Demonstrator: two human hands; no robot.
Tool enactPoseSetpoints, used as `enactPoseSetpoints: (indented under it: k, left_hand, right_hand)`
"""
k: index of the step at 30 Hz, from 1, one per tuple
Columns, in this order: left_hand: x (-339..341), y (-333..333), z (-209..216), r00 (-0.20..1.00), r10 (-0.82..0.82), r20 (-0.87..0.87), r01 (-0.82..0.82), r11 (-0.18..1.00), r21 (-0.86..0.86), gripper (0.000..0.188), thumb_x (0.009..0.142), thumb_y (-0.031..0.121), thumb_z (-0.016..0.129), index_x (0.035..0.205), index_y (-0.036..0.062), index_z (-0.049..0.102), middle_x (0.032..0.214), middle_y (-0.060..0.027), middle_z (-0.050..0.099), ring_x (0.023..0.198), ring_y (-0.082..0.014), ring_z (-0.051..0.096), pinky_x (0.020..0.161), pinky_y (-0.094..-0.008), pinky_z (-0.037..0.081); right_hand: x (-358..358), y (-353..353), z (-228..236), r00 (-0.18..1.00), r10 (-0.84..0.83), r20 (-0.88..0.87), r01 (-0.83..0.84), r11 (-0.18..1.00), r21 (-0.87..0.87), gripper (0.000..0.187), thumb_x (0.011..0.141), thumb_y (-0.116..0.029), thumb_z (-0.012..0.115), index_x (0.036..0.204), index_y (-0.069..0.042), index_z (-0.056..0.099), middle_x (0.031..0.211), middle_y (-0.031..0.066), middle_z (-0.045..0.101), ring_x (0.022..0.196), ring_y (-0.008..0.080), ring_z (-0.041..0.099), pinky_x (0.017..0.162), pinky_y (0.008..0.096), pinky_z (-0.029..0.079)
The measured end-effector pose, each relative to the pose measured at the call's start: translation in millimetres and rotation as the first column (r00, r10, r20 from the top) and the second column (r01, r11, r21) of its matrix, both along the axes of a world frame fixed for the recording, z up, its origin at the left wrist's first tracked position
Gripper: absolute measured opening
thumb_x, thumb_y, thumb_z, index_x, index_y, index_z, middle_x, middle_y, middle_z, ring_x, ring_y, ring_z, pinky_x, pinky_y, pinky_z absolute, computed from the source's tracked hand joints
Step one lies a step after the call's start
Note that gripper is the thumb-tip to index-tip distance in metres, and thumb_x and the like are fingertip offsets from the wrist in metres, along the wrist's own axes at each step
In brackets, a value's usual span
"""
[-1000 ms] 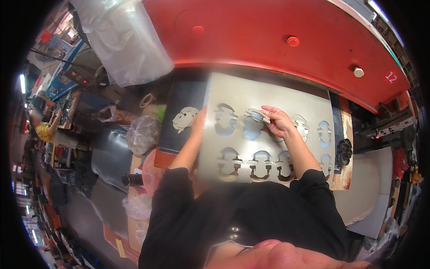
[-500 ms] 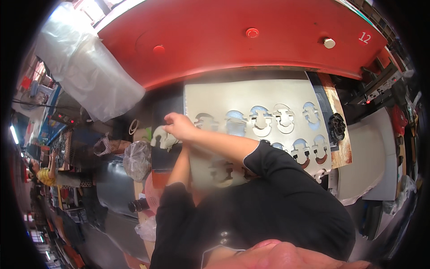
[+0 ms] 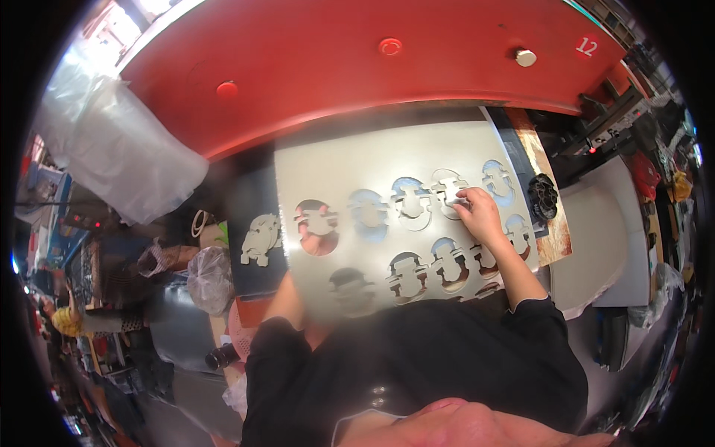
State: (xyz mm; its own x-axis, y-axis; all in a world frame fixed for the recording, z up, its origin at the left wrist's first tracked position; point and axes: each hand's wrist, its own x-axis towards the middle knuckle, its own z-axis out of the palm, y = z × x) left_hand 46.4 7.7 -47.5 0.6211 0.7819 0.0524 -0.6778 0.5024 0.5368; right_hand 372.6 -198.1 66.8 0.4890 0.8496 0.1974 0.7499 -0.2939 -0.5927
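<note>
A large pale beige sheet [image 3: 357, 156] with rows of horseshoe-like cut-outs lies before me. My left hand [image 3: 319, 244] is beneath it at the left; skin shows through the leftmost upper opening, but the sheet hides most of the fingers. At the upper right, my right hand [image 3: 482, 217] reaches over the sheet, thumb and fingers closed in a pinch at the edge of a cut-out piece [image 3: 447, 192] that sits in its opening. Beyond the sheet's left edge, several loose cut pieces [image 3: 261, 237] lie in an overlapping pile on a dark surface.
A red machine front [image 3: 320, 67] with buttons spans the far side. Clear plastic sheeting [image 3: 126, 141] hangs at the left, above a plastic bag [image 3: 210, 279]. At the right are a black ridged knob [image 3: 542, 200] and a pale panel [image 3: 592, 231].
My right hand has moved from the loose pieces at the left across to the sheet's upper right. The pieces now lie released in a pile. My left hand has gone under the sheet.
</note>
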Motion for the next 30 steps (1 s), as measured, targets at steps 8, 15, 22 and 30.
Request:
enactPoseSetpoints:
  k: [8,15,22,30]
  left_hand:
    - [-29,54,20,0.921,-0.191,-0.339,0.122,0.969,-0.216,0.043,0.095,0.028,0.056,0.134,0.0134,0.046,0.113,-0.01,0.061,0.097,-0.0276,0.062,0.079,-0.0425,0.056]
    - [-37,66,96,0.876,-0.182,-0.446,0.072,0.965,-0.252,0.043,0.096,0.034,0.053,0.117,-0.0038,0.052,0.101,-0.0139,0.063,0.074,-0.0209,0.062,0.06,-0.0326,0.055]
    - [-9,56,111,0.453,0.201,-0.869,-0.034,0.978,0.208,0.024,0.093,0.013,0.058,0.114,0.0014,0.054,0.093,-0.009,0.061,0.063,-0.0162,0.058,0.053,-0.0299,0.051]
    - [2,4,142,0.411,0.707,-0.576,0.234,0.529,0.816,0.016,0.089,0.007,0.058,0.104,0.0036,0.063,0.084,-0.0056,0.063,0.06,-0.0178,0.057,0.055,-0.0298,0.048]
  right_hand:
    - [62,-42,-27,0.691,-0.459,0.558,0.515,0.855,0.065,0.056,0.08,-0.031,0.071,0.125,-0.004,0.054,0.118,0.0199,0.06,0.114,0.0345,0.054,0.099,0.0396,0.042]
    - [102,-41,-13,0.826,-0.547,0.137,0.545,0.712,-0.442,0.069,0.085,-0.053,0.058,0.137,-0.009,0.044,0.129,0.0218,0.054,0.114,0.0365,0.057,0.093,0.0447,0.047]
    - [94,-42,-22,0.791,-0.43,0.436,0.565,0.786,-0.249,0.061,0.084,-0.044,0.064,0.128,-0.004,0.052,0.129,0.0207,0.055,0.12,0.0352,0.052,0.098,0.0416,0.043]
    - [42,-11,-22,0.99,0.1,0.101,-0.105,0.993,0.045,0.052,0.076,-0.027,0.075,0.12,-0.003,0.06,0.121,0.0167,0.059,0.113,0.0321,0.055,0.099,0.0394,0.042]
